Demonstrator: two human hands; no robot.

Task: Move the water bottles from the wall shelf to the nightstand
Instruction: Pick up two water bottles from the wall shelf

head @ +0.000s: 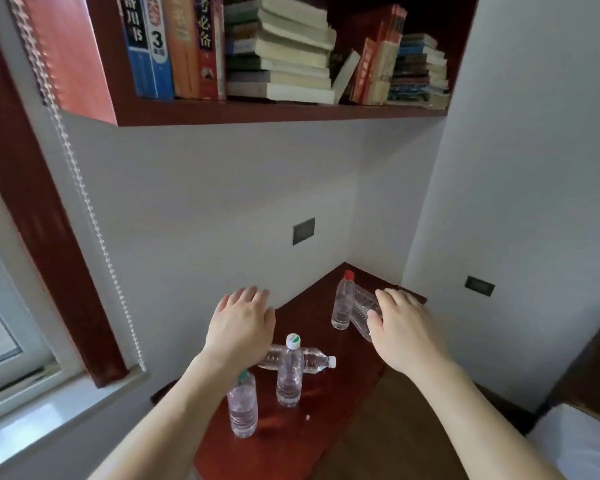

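Several clear water bottles are on the dark red nightstand (pixel 291 441). A red-capped bottle (pixel 343 303) stands at the back, and a bottle (pixel 362 306) lies beside it. My right hand (pixel 402 327) lies over that lying bottle with fingers fairly straight and the thumb against its side. Nearer me, a white-capped bottle (pixel 289 372) stands in front of a lying bottle (pixel 313 360). A green-capped bottle (pixel 243 408) stands at the front left, its cap partly hidden by my left forearm. My left hand (pixel 241 327) hovers open above the nightstand's left edge, holding nothing.
The red wall shelf (pixel 257 112) overhead holds upright and stacked books; no bottle shows on it. A window with a bead chain (pixel 94 216) is at the left. Dark wall sockets (pixel 303 231) sit on the walls. A bed corner (pixel 579 441) lies at the right.
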